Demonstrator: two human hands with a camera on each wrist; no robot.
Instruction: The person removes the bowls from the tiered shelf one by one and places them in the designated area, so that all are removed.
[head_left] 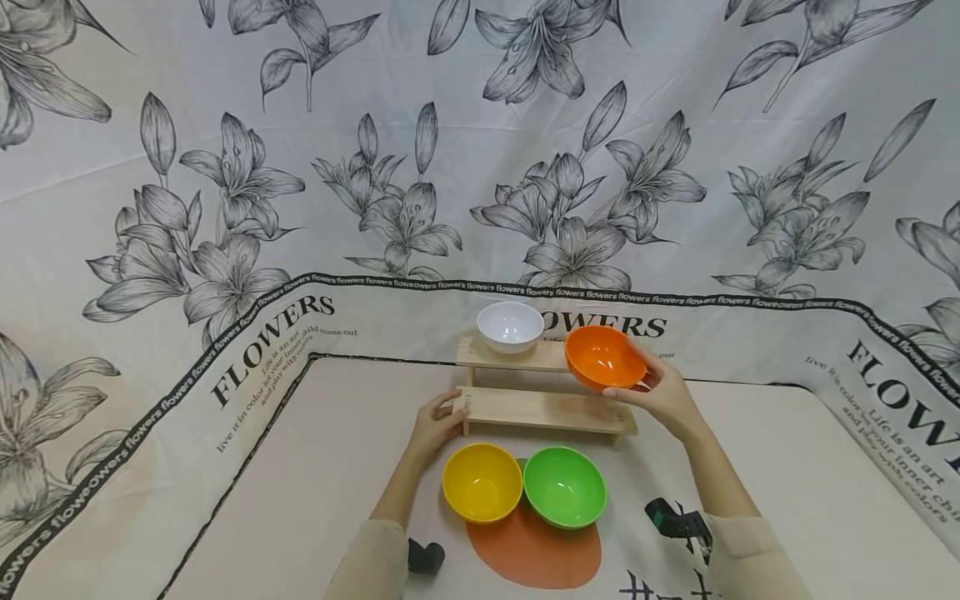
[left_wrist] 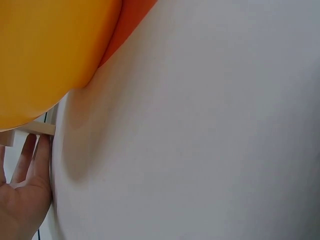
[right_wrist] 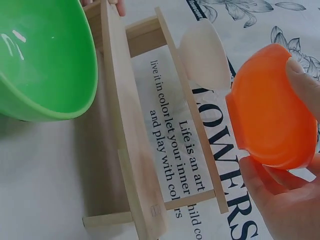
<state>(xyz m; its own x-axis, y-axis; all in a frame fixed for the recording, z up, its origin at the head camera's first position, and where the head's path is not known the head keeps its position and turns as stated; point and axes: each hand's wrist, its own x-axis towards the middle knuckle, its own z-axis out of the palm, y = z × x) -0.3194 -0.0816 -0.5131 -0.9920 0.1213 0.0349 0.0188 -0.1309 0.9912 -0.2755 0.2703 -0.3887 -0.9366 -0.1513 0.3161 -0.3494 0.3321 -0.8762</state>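
My right hand [head_left: 663,400] grips an orange bowl [head_left: 600,357] by its right side. In the right wrist view, its thumb lies on the wall and its fingers under the base. The bowl is tilted over the right part of a two-step wooden rack [head_left: 540,408], off its upper step in the right wrist view. My left hand [head_left: 437,425] holds the left end of the lower step, fingertips on the wood. A white bowl [head_left: 510,327] sits on the left part of the upper step.
In front of the rack stand a yellow bowl [head_left: 482,483] and a green bowl [head_left: 565,487], side by side over an orange printed patch [head_left: 536,558]. A flower-printed cloth [head_left: 420,192] hangs behind and covers the table. Dark devices are near both wrists.
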